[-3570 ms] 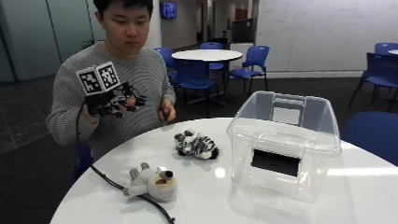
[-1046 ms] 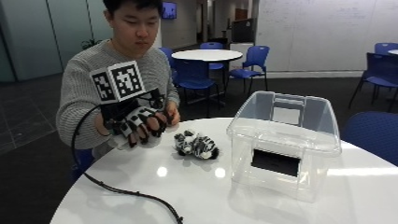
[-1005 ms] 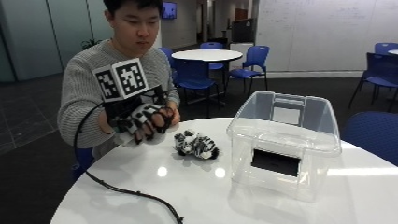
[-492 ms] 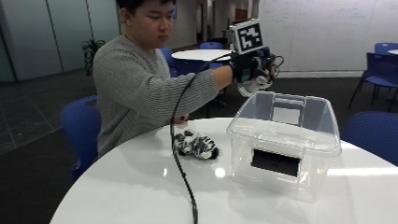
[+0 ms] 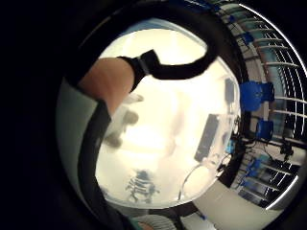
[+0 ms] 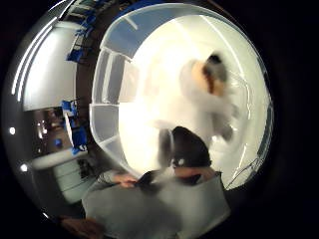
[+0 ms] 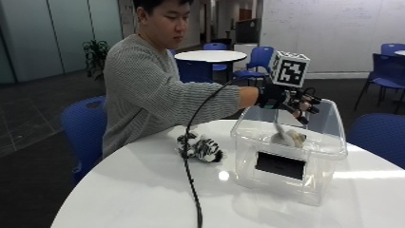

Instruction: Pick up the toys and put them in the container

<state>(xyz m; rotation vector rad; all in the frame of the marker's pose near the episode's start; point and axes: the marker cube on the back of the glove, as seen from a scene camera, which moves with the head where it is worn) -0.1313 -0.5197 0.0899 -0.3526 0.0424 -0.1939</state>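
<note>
Toy (blurred) inside container — grip above, fingers spread.

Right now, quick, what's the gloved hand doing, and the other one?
Right hand: open over the clear container, fingers spread, holding nothing; a plush toy sits inside below it.
Bare hand: out of sight, cannot be told.

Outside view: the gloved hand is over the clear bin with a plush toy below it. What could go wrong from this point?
1. The right hand is spread open above the container, and the grey plush toy looks to be mid-drop. It sits toward the near wall and could catch the rim instead of settling inside.
2. The glove's cable trails across the table right beside the zebra toy; pulling the arm back could drag or knock it toward the table edge.
</note>
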